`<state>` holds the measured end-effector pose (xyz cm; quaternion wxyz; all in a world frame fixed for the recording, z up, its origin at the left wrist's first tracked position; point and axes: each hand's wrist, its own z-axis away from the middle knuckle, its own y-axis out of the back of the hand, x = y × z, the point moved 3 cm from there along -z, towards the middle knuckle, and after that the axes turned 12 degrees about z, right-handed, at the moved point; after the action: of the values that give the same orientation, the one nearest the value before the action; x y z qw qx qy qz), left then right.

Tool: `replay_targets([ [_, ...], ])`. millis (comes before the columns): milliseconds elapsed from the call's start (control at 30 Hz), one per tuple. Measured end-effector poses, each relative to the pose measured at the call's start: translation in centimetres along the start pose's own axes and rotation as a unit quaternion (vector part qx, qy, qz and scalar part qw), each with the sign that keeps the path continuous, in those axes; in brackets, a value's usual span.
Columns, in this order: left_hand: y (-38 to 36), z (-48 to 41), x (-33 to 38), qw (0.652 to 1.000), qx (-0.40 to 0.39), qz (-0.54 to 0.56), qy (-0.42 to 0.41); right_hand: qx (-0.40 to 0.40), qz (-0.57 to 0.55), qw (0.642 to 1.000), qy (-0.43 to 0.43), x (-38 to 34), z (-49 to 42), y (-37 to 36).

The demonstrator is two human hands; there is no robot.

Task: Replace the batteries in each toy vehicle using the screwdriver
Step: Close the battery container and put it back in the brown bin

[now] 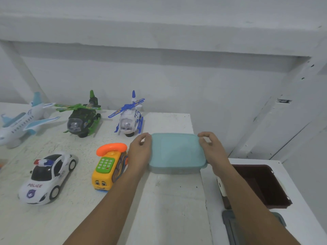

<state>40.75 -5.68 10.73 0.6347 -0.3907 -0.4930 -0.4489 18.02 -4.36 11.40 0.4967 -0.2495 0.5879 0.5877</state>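
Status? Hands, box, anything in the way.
Both grips on: left hand, right hand hold teal lidded box by its ends, lid on. Untouched: police car; no screwdriver in view. Close by left wrist: yellow phone bus.

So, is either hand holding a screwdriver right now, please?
No, the left hand and right hand both grip the ends of the teal box.

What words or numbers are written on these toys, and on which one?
"POLICE": on the hood of the police car.
Door marking on the police car: too blurred to read.
Side lettering on the plane: too blurred to read.
Rotor stickers on the green helicopter and the blue helicopter: too small to read.
Keys on the phone toy: too small to read.
Box: no text seen.
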Motion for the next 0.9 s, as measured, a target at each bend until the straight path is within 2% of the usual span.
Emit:
replay_targets([
  [200, -0.5, -1.1, -0.7, 0.998, 0.055, 0.019, 0.024, 0.018, 0.062, 0.998, -0.025, -0.3, -1.3, -0.7],
  [333, -0.6, -1.3, -0.8, 0.997, 0.062, 0.021, 0.029, 0.058, 0.109, 0.992, -0.009, -0.1, -1.4, -1.2],
  [433, -0.6, -1.4, -0.8, 0.998, 0.063, 0.019, 0.026, 0.067, 0.102, 0.992, -0.011, 0.3, -1.5, -1.4],
  [900, -0.6, -2.0, -1.6, 0.997, 0.074, -0.002, 0.021, -0.012, 0.036, 0.995, -0.092, 1.1, -3.5, -1.8],
])
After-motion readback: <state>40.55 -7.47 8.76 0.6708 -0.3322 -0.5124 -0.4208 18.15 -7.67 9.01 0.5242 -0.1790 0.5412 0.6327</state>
